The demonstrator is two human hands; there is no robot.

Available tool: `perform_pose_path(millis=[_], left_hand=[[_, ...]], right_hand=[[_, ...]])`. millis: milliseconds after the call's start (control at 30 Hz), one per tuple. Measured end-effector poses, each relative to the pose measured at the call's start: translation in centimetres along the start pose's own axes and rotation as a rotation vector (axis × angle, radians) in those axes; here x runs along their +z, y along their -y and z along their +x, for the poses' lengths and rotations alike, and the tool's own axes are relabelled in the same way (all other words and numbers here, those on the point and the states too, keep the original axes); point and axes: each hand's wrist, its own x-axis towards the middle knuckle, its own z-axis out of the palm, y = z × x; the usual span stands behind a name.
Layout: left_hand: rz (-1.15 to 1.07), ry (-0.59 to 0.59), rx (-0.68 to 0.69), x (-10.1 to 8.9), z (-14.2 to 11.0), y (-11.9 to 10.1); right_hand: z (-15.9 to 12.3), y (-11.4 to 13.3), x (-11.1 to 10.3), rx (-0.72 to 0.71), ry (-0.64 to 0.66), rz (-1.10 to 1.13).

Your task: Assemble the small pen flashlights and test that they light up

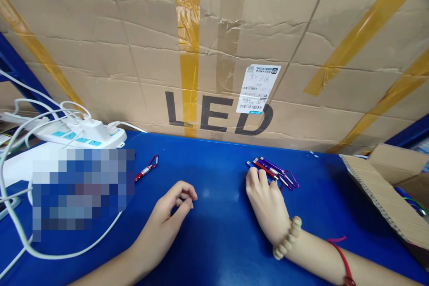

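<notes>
My left hand (169, 216) hovers over the blue table (214, 241), its fingers loosely curled and nothing visible in them. Beyond it to the left lies a red keychain light (145, 172) with a red carabiner clip. My right hand (266, 199) reaches down with bent fingers onto a blue keychain light (249, 164), whose silver tip shows past the knuckles; the rest is hidden under the hand. Right beside it, a red keychain light (264, 168) and a purple keychain light (271, 165) lie side by side at a slant, clips toward the right.
A large cardboard box (140, 67) marked LED stands along the table's back edge. At the left are a white power strip (83, 136), looping white cables (67, 255) and a blurred-out patch. An open cardboard carton (382, 201) sits at the right with items inside.
</notes>
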Motion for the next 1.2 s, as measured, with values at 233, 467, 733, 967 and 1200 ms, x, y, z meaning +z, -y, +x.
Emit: perform_pose_path(millis=[233,467,733,967,1200], left_hand=[[0.019,0.003,-0.005,0.0,0.0,-0.1],[0.063,0.000,0.042,-0.1,-0.1,-0.1],[0.719,-0.081,0.374,-0.3,0.0,0.7],[1.483,-0.378,0.285,-1.5,0.7,2.4],[1.709,-0.289,-0.104,-1.9,0.3,0.8]], right_hand=[[-0.2,0.0,0.2,0.023,0.125,-0.063],[-0.2,0.1,0.1,0.024,0.174,-0.096],[-0.3,0.1,1.1,-0.169,-0.167,0.011],[-0.2,-0.1,1.2,-0.183,-0.232,0.015],[-0.2,-0.2,1.4,-0.220,-0.300,0.025]])
